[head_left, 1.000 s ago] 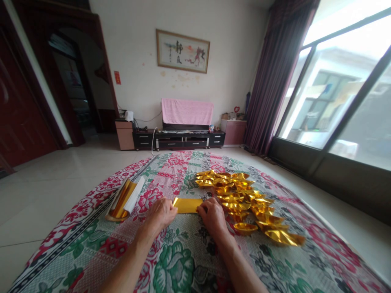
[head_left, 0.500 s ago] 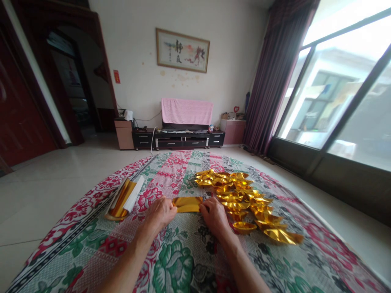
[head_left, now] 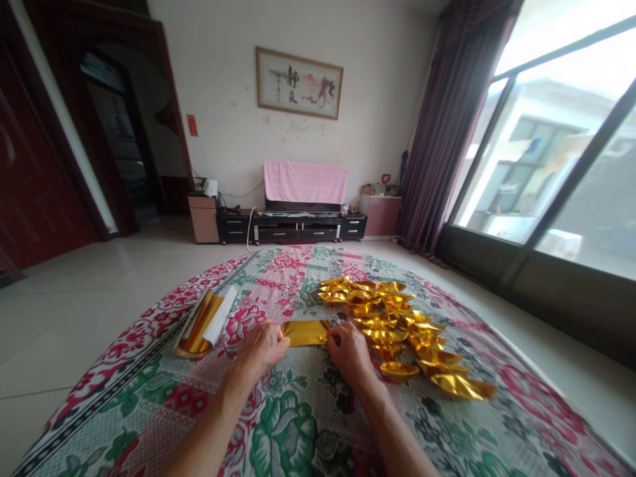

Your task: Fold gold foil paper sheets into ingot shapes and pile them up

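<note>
Between my fingers (head_left: 281, 339) the strip (head_left: 305, 333) shines plain gold; beneath them the cloth (head_left: 283, 434) carries pink, green and grey flowers.

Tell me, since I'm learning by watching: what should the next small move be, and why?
Perhaps fold one end of the gold strip inward. The left hand and right hand each grip an end, and it looks like a plain, flattish rectangle, while the gold pieces to the right are already folded into boat shapes.

Left fingers (head_left: 281, 336) and right fingers (head_left: 336, 334) hold gold foil (head_left: 307, 333).
</note>
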A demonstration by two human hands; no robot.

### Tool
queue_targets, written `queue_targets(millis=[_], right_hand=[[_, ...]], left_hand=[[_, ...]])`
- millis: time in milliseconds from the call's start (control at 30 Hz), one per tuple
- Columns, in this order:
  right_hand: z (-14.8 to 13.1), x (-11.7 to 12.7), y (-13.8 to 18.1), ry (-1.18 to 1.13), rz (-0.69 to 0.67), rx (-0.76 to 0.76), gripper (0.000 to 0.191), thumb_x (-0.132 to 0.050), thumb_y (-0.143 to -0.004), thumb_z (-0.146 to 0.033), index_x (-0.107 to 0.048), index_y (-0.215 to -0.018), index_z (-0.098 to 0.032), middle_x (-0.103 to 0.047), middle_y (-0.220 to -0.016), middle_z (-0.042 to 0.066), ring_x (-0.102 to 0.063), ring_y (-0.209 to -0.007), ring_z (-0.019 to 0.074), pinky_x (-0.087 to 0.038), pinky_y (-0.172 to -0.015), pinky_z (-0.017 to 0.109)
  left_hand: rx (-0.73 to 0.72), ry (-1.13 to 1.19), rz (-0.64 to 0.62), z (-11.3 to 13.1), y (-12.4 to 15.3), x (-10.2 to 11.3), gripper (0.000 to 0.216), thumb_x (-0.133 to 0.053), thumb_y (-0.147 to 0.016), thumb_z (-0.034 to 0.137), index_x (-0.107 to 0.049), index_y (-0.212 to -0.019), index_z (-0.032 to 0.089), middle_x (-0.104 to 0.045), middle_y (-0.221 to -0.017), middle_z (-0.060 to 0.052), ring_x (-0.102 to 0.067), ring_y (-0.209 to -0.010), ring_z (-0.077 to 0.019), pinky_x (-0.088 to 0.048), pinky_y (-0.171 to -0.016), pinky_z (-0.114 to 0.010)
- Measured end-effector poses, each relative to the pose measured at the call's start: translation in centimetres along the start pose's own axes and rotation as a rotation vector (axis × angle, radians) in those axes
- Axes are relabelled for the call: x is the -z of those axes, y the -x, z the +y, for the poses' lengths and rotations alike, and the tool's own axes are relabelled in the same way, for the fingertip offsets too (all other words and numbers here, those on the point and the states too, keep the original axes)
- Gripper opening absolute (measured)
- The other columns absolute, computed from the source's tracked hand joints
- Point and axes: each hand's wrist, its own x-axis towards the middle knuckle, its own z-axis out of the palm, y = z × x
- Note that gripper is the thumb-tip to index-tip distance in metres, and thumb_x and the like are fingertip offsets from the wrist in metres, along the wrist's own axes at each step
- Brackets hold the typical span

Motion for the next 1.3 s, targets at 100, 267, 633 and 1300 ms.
queue_targets(millis=[100, 267, 633, 1300], right_hand=[[-0.2, 0.0, -0.1, 0.028, -0.006, -0.023, 0.018, -0.05, -0.072, -0.01, -0.066, -0.065, -0.016, -0.061, -0.074, 0.005, -0.055, -0.071, 0.0134, -0.037, -0.066, 0.02], [-0.5, 0.0, -0.3, 0.046, -0.012, -0.061, 0.017, -0.051, -0.071, -0.01, -0.066, -0.065, -0.015, -0.062, -0.073, 0.006, -0.056, -0.071, 0.0142, -0.037, -0.065, 0.02], [-0.4, 0.0, -0.2, 0.064, 0.0, -0.049, 0.018, -0.05, -0.072, -0.009, -0.065, -0.065, -0.015, -0.061, -0.071, 0.006, -0.054, -0.07, 0.014, -0.036, -0.065, 0.021], [-0.4, 0.0, -0.2, 0.039, -0.031, -0.066, 0.016, -0.05, -0.073, -0.011, -0.064, -0.066, -0.015, -0.061, -0.077, 0.007, -0.056, -0.074, 0.0141, -0.037, -0.069, 0.02]], left_hand=[[0.009, 0.015, -0.006, 0.1, 0.1, 0.2, 0.019, -0.051, -0.073, 0.03, -0.062, -0.064, 0.017, -0.064, -0.081, -0.007, -0.058, -0.076, -0.0163, -0.039, -0.069, -0.025], [0.004, 0.046, -0.001, 0.3, 0.5, 0.5, 0.018, -0.051, -0.073, 0.027, -0.062, -0.064, 0.017, -0.064, -0.081, -0.006, -0.057, -0.075, -0.015, -0.039, -0.07, -0.024], [-0.081, 0.088, 0.004, -1.0, 0.1, 0.0, 0.019, -0.053, -0.075, 0.031, -0.062, -0.065, 0.017, -0.061, -0.075, -0.003, -0.055, -0.071, -0.0123, -0.037, -0.067, -0.022], [-0.02, 0.061, -0.003, -0.6, 0.0, 0.4, 0.014, -0.054, -0.07, 0.026, -0.062, -0.063, 0.017, -0.064, -0.074, -0.003, -0.056, -0.069, -0.0129, -0.038, -0.065, -0.022]])
